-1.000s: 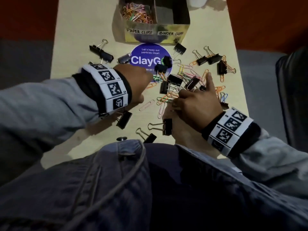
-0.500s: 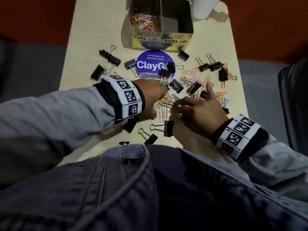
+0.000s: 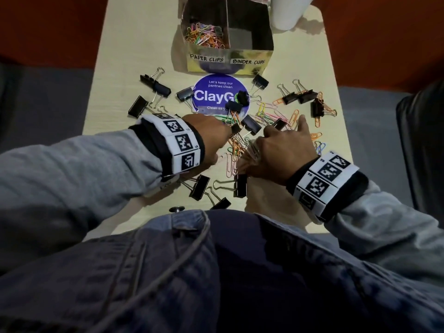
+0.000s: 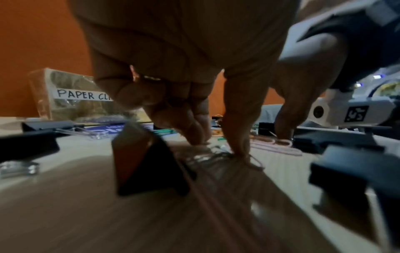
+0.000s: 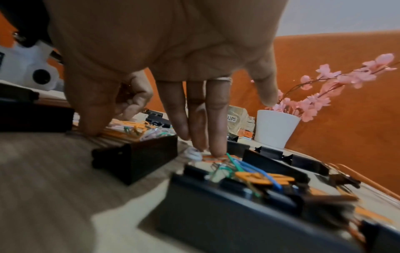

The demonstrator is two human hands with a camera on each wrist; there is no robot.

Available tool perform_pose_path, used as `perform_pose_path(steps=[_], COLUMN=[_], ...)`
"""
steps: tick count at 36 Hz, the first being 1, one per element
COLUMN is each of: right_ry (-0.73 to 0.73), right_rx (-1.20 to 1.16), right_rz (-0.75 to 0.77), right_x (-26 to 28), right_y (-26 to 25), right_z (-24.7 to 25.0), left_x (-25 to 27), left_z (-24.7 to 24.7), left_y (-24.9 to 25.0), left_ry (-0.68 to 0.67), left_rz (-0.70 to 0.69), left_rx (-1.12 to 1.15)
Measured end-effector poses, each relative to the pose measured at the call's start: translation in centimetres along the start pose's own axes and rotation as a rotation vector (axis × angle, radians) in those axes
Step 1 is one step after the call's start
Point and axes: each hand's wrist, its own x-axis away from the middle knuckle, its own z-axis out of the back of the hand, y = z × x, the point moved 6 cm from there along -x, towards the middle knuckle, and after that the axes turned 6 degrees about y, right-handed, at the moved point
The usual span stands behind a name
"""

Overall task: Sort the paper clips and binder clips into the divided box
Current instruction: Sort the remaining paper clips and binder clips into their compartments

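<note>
The divided box point(image 3: 228, 61) stands at the table's far end. Its left compartment holds coloured paper clips point(image 3: 204, 36) and its right one looks bare. Loose paper clips point(image 3: 234, 152) lie in a heap mid-table, with black binder clips point(image 3: 251, 124) scattered around. My left hand point(image 3: 213, 133) reaches down into the heap. Its curled fingertips point(image 4: 199, 138) and thumb pinch wire clips against the table. My right hand point(image 3: 281, 150) hovers just right of it. Its straight fingers point(image 5: 216, 147) press on an orange clip, the thumb rests on the heap, and the little finger is raised.
A purple round sticker point(image 3: 216, 97) lies in front of the box. A white pot point(image 3: 288, 13) with pink flowers point(image 5: 324, 89) stands at the far right corner. More binder clips point(image 3: 240, 186) lie near the front edge, which my denim jacket overlaps.
My left hand has slid right and forward into the clip heap, closing in on my right hand. My right hand has stayed on the heap, its fingers shifting slightly.
</note>
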Motion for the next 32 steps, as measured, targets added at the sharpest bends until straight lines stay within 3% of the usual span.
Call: perform_pose_path(steps=[7,11,23,26,29,32], right_ry=[0.023,-0.010,0.027,0.055,0.077,0.088], right_rx=[-0.036,-0.097,-0.107,-0.082,-0.059,-0.060], right_rz=[0.012,-0.031,-0.046,-0.033,-0.029,0.004], right_x=[-1.1,-0.8,-1.2,-1.5,-1.9,-2.4], right_y=[-1.6,-1.1,-2.7,-2.8,-2.8,-2.9], right_z=[0.7,0.6,1.0,0.9,1.0,1.1], left_x=[-1.0,-1.6,-0.6,-0.5,-0.7,-1.2], left_z=[0.6,0.6,0.2,0.8,2.1,3.0], left_y=[1.6,1.3,-0.9,-1.4,-2.8,-3.5], left_ry=[0.070,0.042,-0.083,-0.022,0.125,0.221], left_rz=[0.011,0.046,-0.177,-0.154,-0.076,-0.043], left_rx=[0.003,0.064,0.216,0.294,0.452,0.331])
